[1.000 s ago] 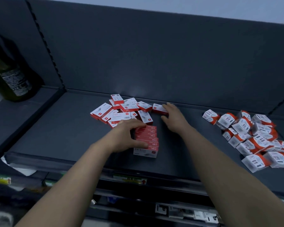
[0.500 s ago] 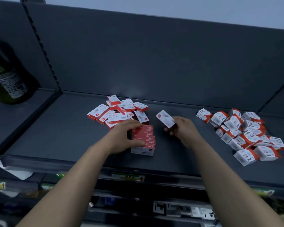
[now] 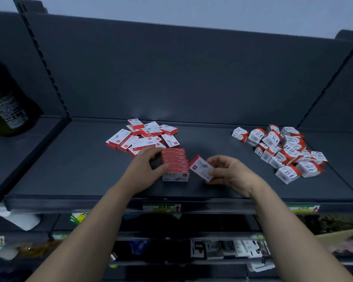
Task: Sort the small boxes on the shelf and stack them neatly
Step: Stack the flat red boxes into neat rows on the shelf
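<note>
So the left hand point(image 3: 149, 167) is gripping the stack of red boxes point(image 3: 174, 163) from its left side, fingers curling over the far end and thumb pressing the near end. The stack is sitting mid-shelf, a bit back from the front lip point(image 3: 110, 202), with a strip of bare shelf point(image 3: 69, 169) in front of it. The right hand point(image 3: 230, 174) is pinching a single box point(image 3: 201, 168) between thumb and fingertips, holding it tilted just beside the stack's right edge. I can't tell if it's actually touching the stack.

The loose red-and-white pile point(image 3: 143, 135) is crowding right up against the stack's far-left corner, so that side is looking tight. The white-and-orange pile point(image 3: 283, 151) is sitting well apart on the right, nearly reaching the front edge at its near end. There's a wide bare gap between it and the right hand, and plenty of open shelf left of the loose pile too. A dark bottle point(image 3: 6, 110) is standing on the neighbouring shelf to the left.
</note>
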